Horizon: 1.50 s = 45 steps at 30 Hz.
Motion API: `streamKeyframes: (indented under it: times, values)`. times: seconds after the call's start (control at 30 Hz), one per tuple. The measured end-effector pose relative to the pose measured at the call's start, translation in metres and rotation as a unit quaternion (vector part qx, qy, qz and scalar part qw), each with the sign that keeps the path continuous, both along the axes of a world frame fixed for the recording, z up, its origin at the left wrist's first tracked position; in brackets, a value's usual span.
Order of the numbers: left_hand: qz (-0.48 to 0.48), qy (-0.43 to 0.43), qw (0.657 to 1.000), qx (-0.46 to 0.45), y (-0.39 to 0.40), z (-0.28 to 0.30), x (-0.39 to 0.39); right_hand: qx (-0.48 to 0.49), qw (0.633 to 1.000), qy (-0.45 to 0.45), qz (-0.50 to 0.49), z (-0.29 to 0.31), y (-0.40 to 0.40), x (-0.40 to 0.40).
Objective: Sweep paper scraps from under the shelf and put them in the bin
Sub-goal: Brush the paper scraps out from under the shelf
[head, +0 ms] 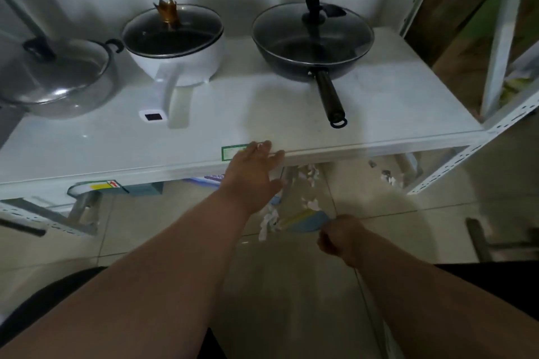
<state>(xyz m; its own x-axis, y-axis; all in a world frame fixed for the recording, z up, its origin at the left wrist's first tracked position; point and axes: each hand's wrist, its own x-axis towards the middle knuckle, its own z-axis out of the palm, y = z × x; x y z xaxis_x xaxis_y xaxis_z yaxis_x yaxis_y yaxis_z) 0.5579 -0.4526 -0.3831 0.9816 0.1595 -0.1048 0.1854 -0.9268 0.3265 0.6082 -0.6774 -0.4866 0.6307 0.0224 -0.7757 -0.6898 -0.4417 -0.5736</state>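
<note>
White paper scraps [309,176] lie on the floor tiles under our shelf [350,114], where our left hand [252,173] rests flat-fingered on the edge and our right hand [339,237] grips a blue brush [309,220] beside them.

The steel pot [55,79] at the left is smeared by motion blur and cut by the frame's left edge, so its outline is uncertain. The shelf [364,114] hides the floor beneath it; only some paper scraps [269,220] show past its front edge, and more may lie further under. The left hand [252,175] covers part of a green-bordered label [230,152], whose print is too small to read. The right hand [339,237] is curled around something, but the handle itself is hidden; only a blurred blue and yellow shape [306,220] shows beyond the knuckles. Both forearms run out of the bottom edge.
</note>
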Motion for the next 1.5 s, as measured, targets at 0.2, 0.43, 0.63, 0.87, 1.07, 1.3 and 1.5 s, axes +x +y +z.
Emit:
streamKeyframes:
  times: [0.2, 0.43, 0.63, 0.87, 1.07, 1.3, 1.5]
  values:
    - [-0.021, -0.035, 0.999, -0.001, 0.015, -0.004, 0.012, 0.032, 0.999, 0.028, -0.015, 0.001, 0.009, 0.013]
    - [-0.07, -0.072, 0.995, -0.014, 0.038, -0.024, 0.004, -0.028, 0.998, 0.059, 0.006, -0.029, 0.017, -0.01]
    - [-0.065, -0.088, 0.993, -0.039, 0.036, -0.029, 0.007, -0.068, 0.989, 0.055, 0.116, -0.045, 0.031, -0.028]
    - [-0.039, -0.097, 0.993, -0.056, 0.035, -0.03, 0.012, -0.069, 0.988, 0.037, 0.134, -0.034, 0.036, -0.027]
    - [-0.045, -0.087, 0.993, -0.06, 0.036, -0.03, 0.013, -0.094, 0.986, -0.012, 0.139, -0.027, 0.04, -0.018]
    - [-0.078, -0.085, 0.993, -0.036, 0.043, -0.03, 0.013, -0.047, 0.994, -0.025, 0.098, -0.023, 0.034, -0.013]
    - [-0.096, -0.105, 0.988, 0.063, 0.067, -0.029, 0.03, -0.026, 0.997, -0.008, 0.067, -0.03, 0.039, 0.006]
